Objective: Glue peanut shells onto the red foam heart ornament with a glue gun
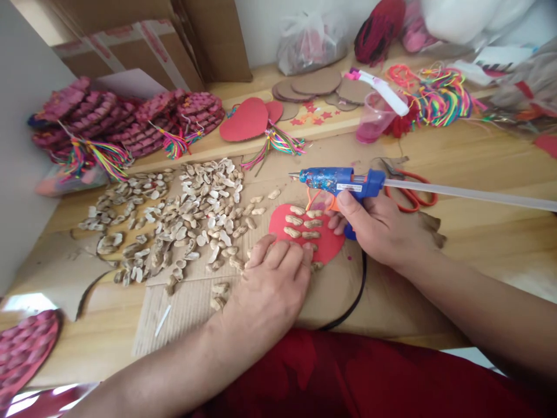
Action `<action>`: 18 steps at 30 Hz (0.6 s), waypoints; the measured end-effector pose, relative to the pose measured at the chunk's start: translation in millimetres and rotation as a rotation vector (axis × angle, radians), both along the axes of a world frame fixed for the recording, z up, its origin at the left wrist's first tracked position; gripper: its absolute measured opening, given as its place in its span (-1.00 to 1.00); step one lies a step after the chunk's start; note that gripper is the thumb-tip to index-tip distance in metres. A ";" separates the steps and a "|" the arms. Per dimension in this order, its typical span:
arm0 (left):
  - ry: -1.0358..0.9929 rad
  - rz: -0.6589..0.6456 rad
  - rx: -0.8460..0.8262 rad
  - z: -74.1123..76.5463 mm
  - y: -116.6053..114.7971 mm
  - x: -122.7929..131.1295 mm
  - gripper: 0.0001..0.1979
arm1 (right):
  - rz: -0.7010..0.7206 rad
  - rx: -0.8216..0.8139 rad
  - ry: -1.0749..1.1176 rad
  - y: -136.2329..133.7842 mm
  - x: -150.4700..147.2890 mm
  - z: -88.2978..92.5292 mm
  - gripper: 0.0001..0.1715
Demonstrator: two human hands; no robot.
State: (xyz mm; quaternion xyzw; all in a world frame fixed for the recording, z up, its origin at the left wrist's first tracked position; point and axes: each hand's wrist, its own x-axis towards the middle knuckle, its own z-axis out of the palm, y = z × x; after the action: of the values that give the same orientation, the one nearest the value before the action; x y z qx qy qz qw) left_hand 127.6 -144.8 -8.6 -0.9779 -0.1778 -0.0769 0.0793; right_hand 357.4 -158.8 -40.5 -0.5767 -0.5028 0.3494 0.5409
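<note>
My right hand (374, 229) grips a blue glue gun (337, 180) with its nozzle pointing left and a long clear glue stick (470, 194) trailing right. Just below the gun lies a red cardboard heart (328, 244) with several peanut shells (300, 223) stuck on it. My left hand (272, 278) rests palm down, fingers stretched out, on the lower left part of the heart and presses shells there. A black cord (354, 302) runs from the gun toward me.
A heap of loose peanut shells (187, 215) covers the cardboard sheet (183, 307) at left. Finished pink shell hearts with tassels (126, 119) stack at the back left. Orange scissors (411, 194), a pink cup (374, 119), coloured cords (439, 98) and cardboard boxes (143, 40) stand behind.
</note>
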 end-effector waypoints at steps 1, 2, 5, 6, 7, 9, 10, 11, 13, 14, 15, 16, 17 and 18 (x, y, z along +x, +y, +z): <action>0.004 0.000 0.009 -0.3 -0.5 0.3 -0.62 | 0.001 -0.008 -0.011 -0.2 0.3 0.5 -0.43; 0.012 0.001 0.019 -0.4 -1.0 0.8 -0.61 | 0.001 -0.012 -0.026 -0.4 0.7 0.8 -0.42; 0.034 0.016 0.057 -0.4 -2.4 2.5 -0.60 | 0.004 -0.017 -0.051 -0.8 1.7 -0.1 -0.44; 0.036 0.021 0.067 -0.4 -2.9 2.8 -0.60 | 0.003 -0.019 -0.046 -0.8 1.9 -0.6 -0.45; 0.035 0.023 0.075 -0.5 -3.4 3.0 -0.59 | 0.000 -0.020 -0.039 -0.8 2.0 -1.0 -0.45; 0.036 0.025 0.085 -0.9 -4.4 3.1 -0.59 | -0.008 -0.030 -0.037 -0.7 1.7 -0.9 -0.44; 0.038 0.027 0.093 -1.2 -4.7 3.1 -0.59 | -0.013 -0.032 -0.039 -0.7 1.2 -0.5 -0.44; 0.037 0.029 0.105 -1.5 -4.8 3.1 -0.59 | -0.016 -0.032 -0.040 -0.6 0.7 0.2 -0.43; 0.034 0.033 0.128 -2.0 -4.8 3.1 -0.60 | -0.020 -0.026 -0.028 -0.3 -0.6 1.9 -0.42; 0.028 0.031 0.136 -2.2 -4.6 3.2 -0.60 | -0.022 -0.023 -0.020 -0.1 -1.2 2.5 -0.41; 0.021 0.028 0.138 -2.4 -4.4 3.3 -0.60 | -0.027 -0.020 -0.011 0.0 -1.5 2.9 -0.40; 0.014 0.025 0.134 -2.5 -4.2 3.4 -0.61 | -0.031 -0.019 -0.005 0.2 -1.6 2.8 -0.39; 0.009 0.023 0.126 -2.5 -4.0 3.4 -0.61 | -0.034 -0.016 -0.001 0.3 -1.3 2.3 -0.40; 0.004 0.023 0.119 -2.6 -3.8 3.4 -0.61 | -0.031 -0.015 -0.002 0.4 -0.9 1.5 -0.40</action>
State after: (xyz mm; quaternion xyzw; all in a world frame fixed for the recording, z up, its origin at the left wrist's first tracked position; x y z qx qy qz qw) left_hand 131.0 -148.6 -11.2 -0.9695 -0.1838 -0.0845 0.1384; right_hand 356.5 -158.4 -39.0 -0.5888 -0.4918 0.3439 0.5415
